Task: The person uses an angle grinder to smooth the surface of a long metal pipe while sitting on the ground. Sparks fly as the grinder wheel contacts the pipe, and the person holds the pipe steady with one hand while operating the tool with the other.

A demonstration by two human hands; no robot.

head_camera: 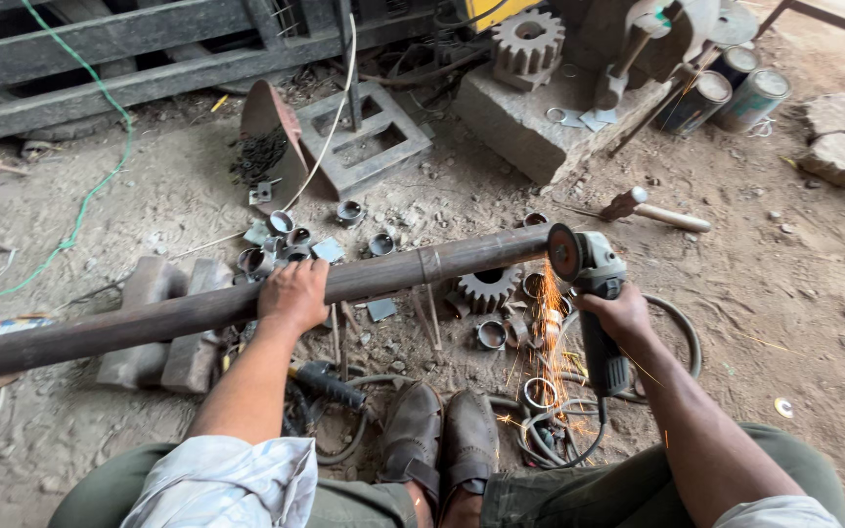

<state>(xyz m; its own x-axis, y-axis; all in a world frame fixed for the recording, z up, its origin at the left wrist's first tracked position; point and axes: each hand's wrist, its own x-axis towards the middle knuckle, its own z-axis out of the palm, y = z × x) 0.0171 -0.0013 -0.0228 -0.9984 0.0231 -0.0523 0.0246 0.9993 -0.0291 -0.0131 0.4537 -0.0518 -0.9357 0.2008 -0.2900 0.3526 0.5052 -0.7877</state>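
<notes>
Midway, judging by the sparks [547, 323]: grinder [594, 293] disc [564, 252] biting the pipe [246, 303] end, cut not through, end ring not yet off. Several cut rings [489, 334] already lying on the dirt below. Pipe lying across a block [154, 323], running from far left to the disc. Left hand [292, 293] clamped flat over the pipe, fingers curled round its far side. Right hand [621, 313] wrapped tight about the grinder body. Shoes [437, 435] planted just under the sparks.

The long steel pipe [198, 311] runs off the left edge, so its far end is unseen. The left hand [292, 293] covers part of it, and the right hand [621, 315] hides the grinder [594, 293] body; the person's knees are cropped below.
</notes>
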